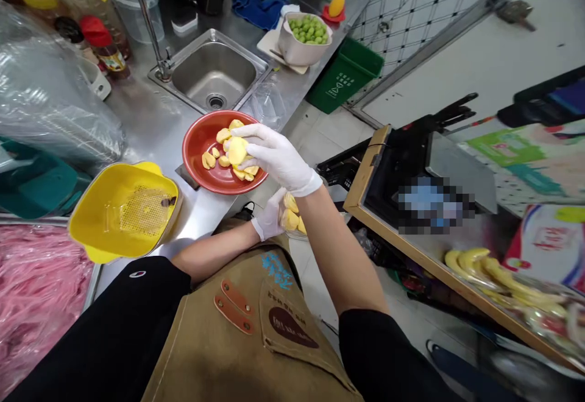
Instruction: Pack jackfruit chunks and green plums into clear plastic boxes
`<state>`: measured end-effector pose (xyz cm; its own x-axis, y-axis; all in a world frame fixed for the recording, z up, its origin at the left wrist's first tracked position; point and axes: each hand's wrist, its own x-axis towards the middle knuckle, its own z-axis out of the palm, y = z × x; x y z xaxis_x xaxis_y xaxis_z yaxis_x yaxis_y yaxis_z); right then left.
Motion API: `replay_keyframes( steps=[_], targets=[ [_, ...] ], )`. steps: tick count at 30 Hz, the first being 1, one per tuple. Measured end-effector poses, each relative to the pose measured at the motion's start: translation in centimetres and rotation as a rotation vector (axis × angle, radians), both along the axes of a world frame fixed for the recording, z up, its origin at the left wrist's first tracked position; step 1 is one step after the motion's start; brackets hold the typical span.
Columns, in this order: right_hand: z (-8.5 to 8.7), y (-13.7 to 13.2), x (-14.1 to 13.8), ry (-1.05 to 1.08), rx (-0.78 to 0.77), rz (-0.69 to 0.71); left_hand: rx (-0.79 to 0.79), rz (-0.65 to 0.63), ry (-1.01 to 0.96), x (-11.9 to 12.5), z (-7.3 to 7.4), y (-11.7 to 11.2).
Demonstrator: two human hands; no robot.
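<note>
A reddish-brown bowl (194,158) at the counter edge holds several yellow fruit pieces (209,159) that look like jackfruit pods. Over its right side is my right hand (274,155) in a white glove, fingers closed around a yellow fruit piece (237,150). Lower down, in front of the apron, my gloved left hand (269,218) grips a clear plastic container (298,234) with more of the yellow fruit inside. My right forearm hides part of that container, and most of the left fingers are out of sight behind it.
A yellow colander (95,213) stands left of the bowl, and a steel sink (214,70) lies behind it. Clear plastic tubs (269,105) sit by the sink. A white bowl of green fruit (301,52) is farther back, above a green bin (345,76). Bananas (493,268) lie on the right-hand table.
</note>
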<state>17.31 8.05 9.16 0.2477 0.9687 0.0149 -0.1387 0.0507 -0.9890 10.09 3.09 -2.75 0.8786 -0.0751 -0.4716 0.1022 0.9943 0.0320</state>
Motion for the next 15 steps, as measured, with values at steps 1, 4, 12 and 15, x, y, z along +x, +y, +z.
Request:
replay_keyframes(
  steps=[1, 4, 12, 15],
  targets=[
    [0.2, -1.4, -0.2, 0.047, 0.021, -0.035, 0.000, 0.000, 0.024, 0.1, 0.0, -0.1],
    [0.7, -5.8, -0.8, 0.097, 0.017, -0.201, -0.004, 0.073, 0.020, 0.0, 0.3, -0.6],
    [2.3, -14.8, -1.2, -0.243, -0.174, -0.668, -0.059, -0.031, -0.054, -1.3, 0.3, -0.7],
    [0.8, -15.3, -1.6, -0.470, -0.263, -0.750, -0.079, -0.011, -0.049, -1.4, 0.0, -0.7]
  ],
)
